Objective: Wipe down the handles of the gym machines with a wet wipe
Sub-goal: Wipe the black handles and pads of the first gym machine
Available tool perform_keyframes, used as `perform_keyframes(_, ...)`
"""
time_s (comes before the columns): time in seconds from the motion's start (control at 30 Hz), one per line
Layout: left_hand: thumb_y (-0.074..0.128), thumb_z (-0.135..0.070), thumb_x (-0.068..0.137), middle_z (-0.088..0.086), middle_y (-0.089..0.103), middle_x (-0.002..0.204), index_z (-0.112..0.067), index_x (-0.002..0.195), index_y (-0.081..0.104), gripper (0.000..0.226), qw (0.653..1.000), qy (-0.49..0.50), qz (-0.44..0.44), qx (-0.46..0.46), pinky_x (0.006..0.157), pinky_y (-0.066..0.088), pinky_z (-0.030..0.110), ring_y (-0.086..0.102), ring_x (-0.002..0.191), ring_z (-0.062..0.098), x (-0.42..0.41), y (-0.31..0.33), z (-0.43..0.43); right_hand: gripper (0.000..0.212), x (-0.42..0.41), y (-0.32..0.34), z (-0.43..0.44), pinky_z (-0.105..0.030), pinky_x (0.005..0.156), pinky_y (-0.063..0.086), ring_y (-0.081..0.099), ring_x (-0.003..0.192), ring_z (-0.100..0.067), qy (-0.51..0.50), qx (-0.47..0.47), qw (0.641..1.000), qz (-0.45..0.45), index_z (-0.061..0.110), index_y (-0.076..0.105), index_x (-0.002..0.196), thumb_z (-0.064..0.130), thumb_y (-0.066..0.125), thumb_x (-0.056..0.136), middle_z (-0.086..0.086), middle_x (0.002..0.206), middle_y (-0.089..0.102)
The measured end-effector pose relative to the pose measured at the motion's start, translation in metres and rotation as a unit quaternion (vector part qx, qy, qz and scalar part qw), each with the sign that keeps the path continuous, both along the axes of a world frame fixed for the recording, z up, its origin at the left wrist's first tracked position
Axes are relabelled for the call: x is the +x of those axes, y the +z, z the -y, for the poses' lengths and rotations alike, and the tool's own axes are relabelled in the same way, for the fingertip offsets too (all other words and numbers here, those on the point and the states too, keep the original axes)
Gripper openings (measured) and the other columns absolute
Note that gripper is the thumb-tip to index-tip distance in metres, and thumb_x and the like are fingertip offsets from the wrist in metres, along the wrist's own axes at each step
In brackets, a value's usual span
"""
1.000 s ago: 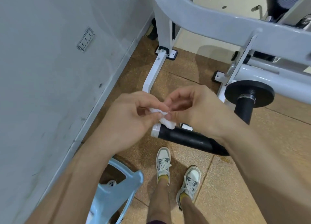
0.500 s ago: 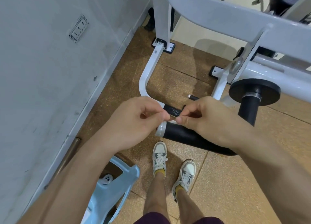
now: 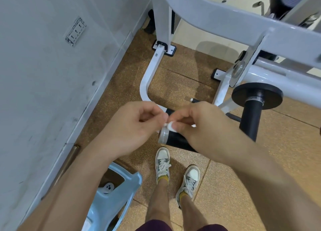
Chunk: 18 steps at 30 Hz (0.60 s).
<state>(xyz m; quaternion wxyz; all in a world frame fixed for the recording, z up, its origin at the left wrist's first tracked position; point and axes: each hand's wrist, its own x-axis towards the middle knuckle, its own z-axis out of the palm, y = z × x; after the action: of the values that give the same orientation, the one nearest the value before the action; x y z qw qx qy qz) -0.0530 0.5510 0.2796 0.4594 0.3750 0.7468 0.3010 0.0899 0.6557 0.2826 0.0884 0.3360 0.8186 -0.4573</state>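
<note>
A small bunched white wet wipe (image 3: 172,126) sits between my two hands, just above the silver end cap of the machine's black foam handle (image 3: 175,140). My left hand (image 3: 137,126) pinches the wipe's left end with curled fingers. From the right, my right hand (image 3: 205,126) pinches it between thumb and fingers and covers most of the handle's length. The handle runs from lower left to the right under my right hand.
The grey-white machine frame (image 3: 225,20) arches overhead, with a white floor bar (image 3: 147,81) ahead. A black weight disc on its post (image 3: 257,95) stands at right. A light blue plastic stool (image 3: 111,201) is beside my left leg. The wall (image 3: 43,74) runs along the left.
The camera tilted down slightly. Both hands stayed close together above the handle's end; the wipe, mostly hidden half a second ago, shows again as a small wad between the fingertips.
</note>
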Motion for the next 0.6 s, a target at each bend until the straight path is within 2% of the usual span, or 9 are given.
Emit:
perform_keyframes(0.07,0.056,-0.042,0.088,0.006,0.069,0.069,-0.019,0.076,0.071,0.030,0.999,0.027,0.020,0.010,0.066,0.049,0.041,0.064,0.068,0.026,-0.003,0.002,-0.004,0.001,-0.004,-0.001,0.009,-0.030,0.075,0.050,0.064,0.087,-0.008,-0.040,0.034,0.998,-0.018,0.032,0.063,0.089,0.032,0.062,0.089,0.011,0.086,0.071)
perform_keyframes(0.13,0.055,-0.056,0.084,0.003,0.069,0.068,-0.023,0.075,0.070,0.037,1.000,-0.002,-0.008,-0.012,0.066,0.049,0.037,0.064,0.065,0.021,-0.001,-0.001,-0.012,0.008,0.001,-0.001,0.011,-0.031,0.072,0.051,0.065,0.081,-0.005,-0.082,0.019,0.996,-0.029,0.030,0.060,0.084,0.036,0.066,0.085,0.013,0.080,0.071)
perform_keyframes(0.23,0.059,-0.068,0.074,-0.004,0.074,0.081,-0.033,0.079,0.073,0.038,0.991,-0.101,-0.036,-0.079,0.084,0.054,0.042,0.069,0.080,0.013,0.006,0.000,-0.026,0.006,0.013,0.003,0.008,-0.037,0.069,0.053,0.066,0.076,-0.008,-0.070,0.028,0.997,-0.029,0.028,0.067,0.081,0.032,0.066,0.085,0.008,0.076,0.071)
perform_keyframes(0.27,0.063,-0.064,0.073,-0.007,0.074,0.084,-0.034,0.081,0.075,0.032,0.988,-0.121,-0.019,-0.096,0.088,0.052,0.042,0.068,0.085,0.010,0.006,0.003,-0.030,0.006,0.018,0.005,0.009,-0.034,0.069,0.053,0.064,0.076,-0.007,-0.063,0.030,0.997,-0.029,0.030,0.069,0.081,0.029,0.065,0.085,0.009,0.076,0.070)
perform_keyframes(0.33,0.071,-0.049,0.073,-0.016,0.074,0.087,-0.034,0.085,0.077,0.020,0.982,-0.137,0.017,-0.131,0.093,0.049,0.034,0.066,0.088,0.000,0.000,0.009,-0.035,0.016,0.032,0.007,0.010,-0.012,0.069,0.046,0.057,0.076,-0.004,-0.077,0.048,0.996,-0.023,0.039,0.072,0.089,0.025,0.064,0.087,0.020,0.077,0.063)
perform_keyframes(0.4,0.072,-0.039,0.076,-0.021,0.073,0.087,-0.032,0.088,0.077,0.015,0.977,-0.144,0.028,-0.153,0.092,0.046,0.026,0.064,0.087,-0.006,-0.004,0.013,-0.039,0.021,0.050,0.004,0.010,-0.004,0.065,0.036,0.051,0.072,-0.003,-0.132,0.100,0.986,-0.002,0.042,0.070,0.096,0.025,0.062,0.088,0.020,0.082,0.055)
perform_keyframes(0.47,0.074,-0.030,0.077,-0.020,0.073,0.086,-0.029,0.089,0.077,0.013,0.976,-0.152,0.038,-0.151,0.090,0.047,0.023,0.065,0.086,-0.006,0.000,0.013,-0.044,0.022,0.069,-0.001,0.010,-0.008,0.065,0.034,0.053,0.076,-0.002,-0.198,0.128,0.972,-0.005,0.040,0.068,0.098,0.022,0.061,0.088,0.016,0.085,0.057)
perform_keyframes(0.53,0.076,-0.024,0.076,-0.019,0.074,0.083,-0.028,0.087,0.078,0.012,0.975,-0.174,0.039,-0.134,0.086,0.047,0.016,0.065,0.083,-0.008,0.013,0.013,-0.050,0.022,0.079,-0.004,0.012,-0.019,0.065,0.039,0.055,0.079,-0.008,-0.227,0.148,0.962,-0.012,0.031,0.070,0.099,0.015,0.063,0.086,0.013,0.083,0.060)
perform_keyframes(0.6,0.076,-0.024,0.076,-0.019,0.073,0.081,-0.030,0.086,0.077,0.011,0.972,-0.207,-0.006,-0.114,0.083,0.048,0.013,0.064,0.081,-0.010,0.024,0.013,-0.054,0.024,0.085,-0.008,0.015,-0.028,0.074,0.044,0.057,0.084,-0.016,-0.236,0.174,0.956,-0.013,0.024,0.071,0.102,0.010,0.065,0.083,0.008,0.089,0.063)
